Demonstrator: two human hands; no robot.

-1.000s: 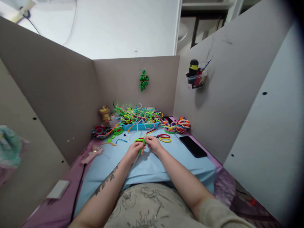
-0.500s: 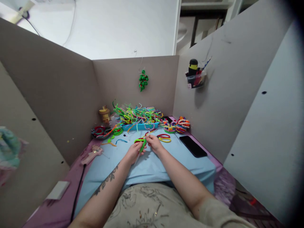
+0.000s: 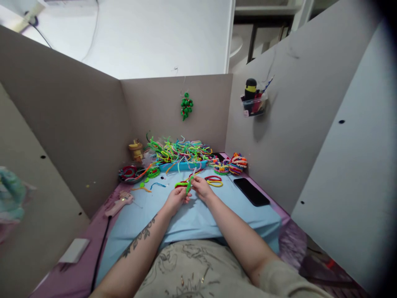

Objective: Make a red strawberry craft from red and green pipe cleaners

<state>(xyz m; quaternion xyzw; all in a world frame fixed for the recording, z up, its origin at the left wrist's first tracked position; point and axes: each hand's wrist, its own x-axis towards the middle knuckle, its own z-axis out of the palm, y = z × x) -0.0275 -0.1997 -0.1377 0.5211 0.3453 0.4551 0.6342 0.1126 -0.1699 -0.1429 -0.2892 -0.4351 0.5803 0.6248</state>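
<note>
Low over the blue cloth (image 3: 149, 225), my left hand (image 3: 177, 198) is closed on a bright green pipe cleaner piece (image 3: 189, 186). The fingers of my right hand (image 3: 201, 187) pinch the same piece near its upper end. A thin pale strip (image 3: 194, 170) sticks up past my right fingertips. Another green-and-red fuzzy part (image 3: 180, 184) shows just above my left fingers; whether it joins the held piece I cannot tell. Scissors with red and yellow handles (image 3: 214, 181) lie right beside my right hand.
A blue tray (image 3: 182, 166) heaped with pipe cleaners stands at the back. At left lie a pink glue gun (image 3: 119, 203) and a bowl (image 3: 132, 179) of coloured pieces. A black phone (image 3: 252, 192) is at right, near colourful fuzzy crafts (image 3: 238, 164). Grey panels enclose the table.
The green piece has turned more upright between my hands. The pale strip, which hung below my left hand, now points up beyond my right fingers.
</note>
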